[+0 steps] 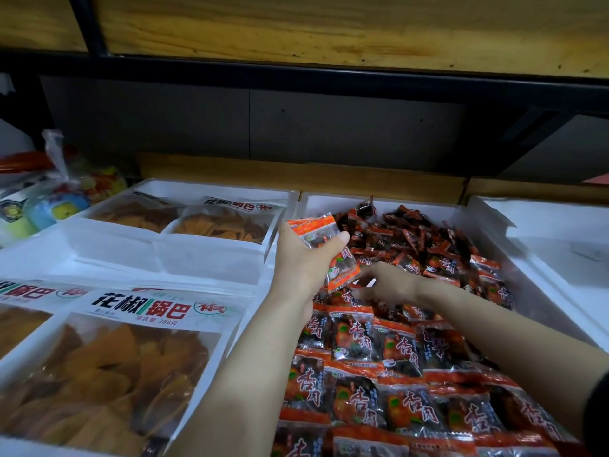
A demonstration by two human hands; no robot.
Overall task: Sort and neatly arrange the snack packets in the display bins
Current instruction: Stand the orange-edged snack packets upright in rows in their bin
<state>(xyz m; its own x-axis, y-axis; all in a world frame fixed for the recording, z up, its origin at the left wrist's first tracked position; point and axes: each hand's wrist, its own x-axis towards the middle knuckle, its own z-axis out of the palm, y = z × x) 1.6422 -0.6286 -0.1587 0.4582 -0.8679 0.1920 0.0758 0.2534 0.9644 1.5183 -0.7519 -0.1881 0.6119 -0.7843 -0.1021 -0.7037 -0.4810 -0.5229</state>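
Observation:
A white foam bin [547, 291] holds several small orange-and-black snack packets. Near me they lie in neat overlapping rows [379, 384]; toward the back they sit in a loose heap [425, 239]. My left hand [303, 258] grips a small stack of these packets [316, 230] above the bin's left edge, thumb across the top one. My right hand [385, 282] reaches left across the bin, its fingertips curled on a packet [342, 270] just under the left hand's stack.
Left of the bin, white foam bins [108, 245] hold large clear bags of orange crisps [131, 357] with white labels. Colourful bagged goods [62, 192] sit at the far left. Another white bin [560, 232] stands at the right. A dark shelf with wooden boards [296, 70] hangs overhead.

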